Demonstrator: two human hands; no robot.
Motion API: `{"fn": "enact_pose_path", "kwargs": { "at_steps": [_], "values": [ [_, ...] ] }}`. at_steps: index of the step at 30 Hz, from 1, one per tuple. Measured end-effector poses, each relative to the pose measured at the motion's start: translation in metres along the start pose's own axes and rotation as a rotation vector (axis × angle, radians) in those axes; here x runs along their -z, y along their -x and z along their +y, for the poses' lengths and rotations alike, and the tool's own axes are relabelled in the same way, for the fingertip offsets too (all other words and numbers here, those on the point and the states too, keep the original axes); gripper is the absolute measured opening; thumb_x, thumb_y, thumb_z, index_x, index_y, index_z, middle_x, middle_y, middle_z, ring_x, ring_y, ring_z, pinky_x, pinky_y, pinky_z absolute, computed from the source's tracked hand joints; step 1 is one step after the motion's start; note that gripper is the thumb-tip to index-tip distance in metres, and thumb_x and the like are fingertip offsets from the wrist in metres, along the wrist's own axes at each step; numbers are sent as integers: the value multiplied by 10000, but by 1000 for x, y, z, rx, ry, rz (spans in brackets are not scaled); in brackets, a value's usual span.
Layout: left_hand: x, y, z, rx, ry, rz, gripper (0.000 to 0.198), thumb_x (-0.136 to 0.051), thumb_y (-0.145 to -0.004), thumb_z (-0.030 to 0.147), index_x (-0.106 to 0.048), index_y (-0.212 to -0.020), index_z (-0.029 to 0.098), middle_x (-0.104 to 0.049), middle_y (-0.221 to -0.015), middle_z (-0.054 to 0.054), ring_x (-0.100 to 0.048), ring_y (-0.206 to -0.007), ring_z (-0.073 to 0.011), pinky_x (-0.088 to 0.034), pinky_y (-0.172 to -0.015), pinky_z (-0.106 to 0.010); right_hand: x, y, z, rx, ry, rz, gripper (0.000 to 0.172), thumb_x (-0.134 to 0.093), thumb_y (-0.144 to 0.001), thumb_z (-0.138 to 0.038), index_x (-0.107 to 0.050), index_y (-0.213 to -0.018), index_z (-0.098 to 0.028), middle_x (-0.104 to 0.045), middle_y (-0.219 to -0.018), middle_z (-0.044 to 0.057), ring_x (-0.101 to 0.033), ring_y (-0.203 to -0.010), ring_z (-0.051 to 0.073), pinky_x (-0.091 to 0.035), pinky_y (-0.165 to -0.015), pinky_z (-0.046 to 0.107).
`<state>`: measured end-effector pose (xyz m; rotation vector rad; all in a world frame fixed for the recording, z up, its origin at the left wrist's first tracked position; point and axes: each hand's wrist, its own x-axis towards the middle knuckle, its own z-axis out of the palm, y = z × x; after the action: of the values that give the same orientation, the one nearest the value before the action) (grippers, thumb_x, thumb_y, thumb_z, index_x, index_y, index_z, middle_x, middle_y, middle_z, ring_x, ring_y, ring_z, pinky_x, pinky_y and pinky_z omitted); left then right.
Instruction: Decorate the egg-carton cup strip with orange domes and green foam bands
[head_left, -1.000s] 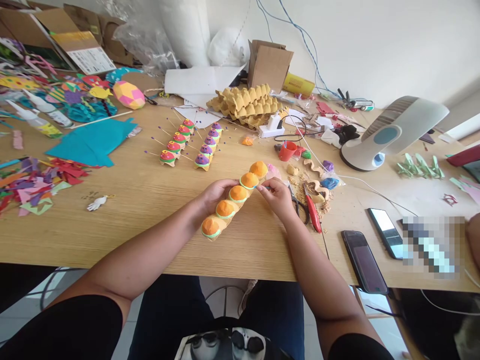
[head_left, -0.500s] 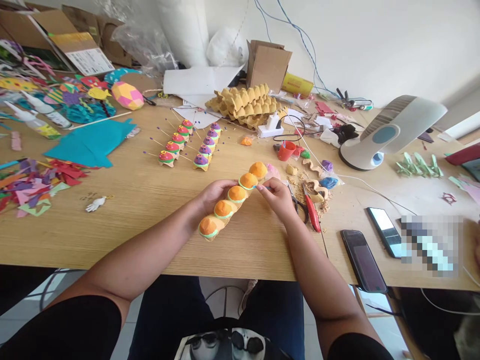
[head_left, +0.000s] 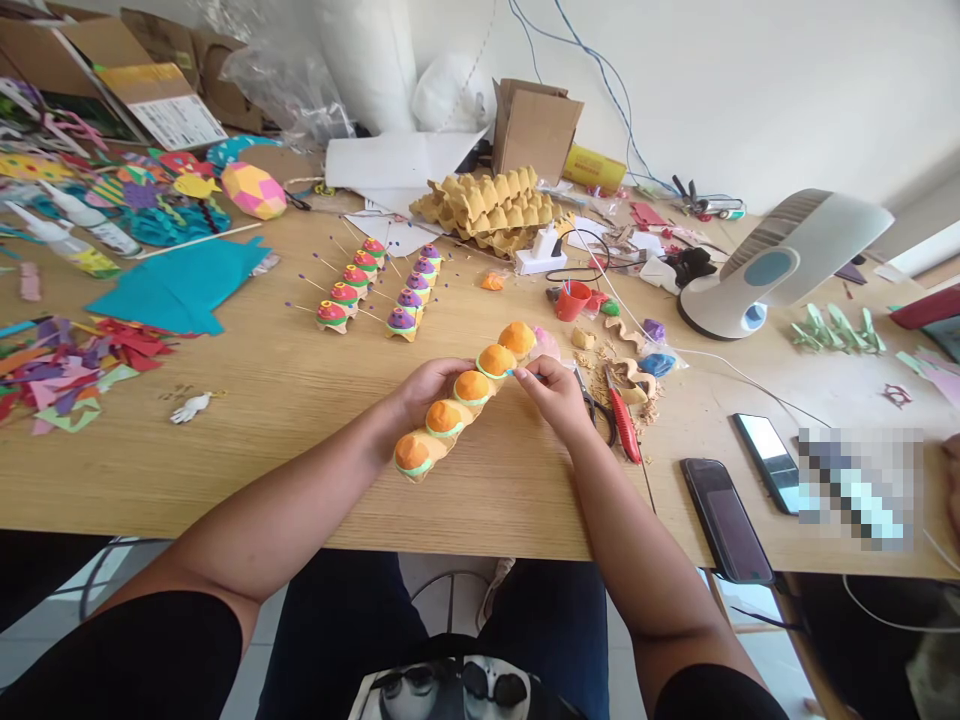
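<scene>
A strip of egg carton (head_left: 445, 418) with several orange domes edged in light green is held slantwise above the table. My left hand (head_left: 435, 388) grips it from the left side, its fingers partly hidden behind the strip. At the strip's right edge, near the second dome from the top, my right hand (head_left: 552, 392) pinches a small blue tool (head_left: 511, 373). Two decorated strips stand beyond my hands: a red and green one (head_left: 351, 287) and a purple one (head_left: 414, 292), both with thin sticks poking out.
Scissors (head_left: 598, 408) and a red-handled cutter (head_left: 624, 415) lie right of my right hand. Two phones (head_left: 726, 520) rest farther right, below a white fan (head_left: 750, 270). Stacked egg cartons (head_left: 491, 210) are at the back; teal felt (head_left: 187, 285) and scraps (head_left: 82, 370) lie left.
The lower end of the orange-domed strip has shifted very slightly left. Both hands keep nearly the same position and hold.
</scene>
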<state>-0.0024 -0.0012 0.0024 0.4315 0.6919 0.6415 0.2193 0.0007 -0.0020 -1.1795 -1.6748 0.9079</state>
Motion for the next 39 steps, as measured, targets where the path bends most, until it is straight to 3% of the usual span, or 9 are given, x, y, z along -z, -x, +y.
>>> {"fn": "enact_pose_path", "kwargs": {
  "at_steps": [12,20,28,39],
  "values": [
    [-3,3,1,31,18,-30,119,-604,-881,275,-682,-903,189,-644,-665,-13,-609,-489,-133,-453,-471,-216,1,1,-5,-73,11,7,552,-687,-774,-749,-627,-710,-204,-492,-672,-7,-414,-646,144,-331,-611,305],
    [-3,2,0,21,19,-5,120,-616,-874,291,-682,-866,190,-644,-655,-11,-617,-500,-137,-464,-485,-223,1,2,-6,-157,-144,-32,576,-683,-757,-768,-566,-692,-208,-434,-639,-33,-352,-614,122,-287,-588,290],
    [-6,4,0,22,22,1,115,-614,-871,294,-667,-873,193,-639,-661,-12,-594,-476,-126,-443,-465,-217,-1,1,-2,55,68,69,546,-659,-812,-736,-605,-683,-209,-518,-714,8,-448,-663,149,-385,-643,306],
    [-4,4,-1,12,-9,-5,124,-611,-866,310,-657,-846,197,-624,-650,-11,-571,-469,-126,-427,-466,-227,1,3,-4,147,133,60,511,-634,-864,-695,-612,-685,-217,-558,-727,25,-496,-694,167,-423,-681,324]
  ]
}}
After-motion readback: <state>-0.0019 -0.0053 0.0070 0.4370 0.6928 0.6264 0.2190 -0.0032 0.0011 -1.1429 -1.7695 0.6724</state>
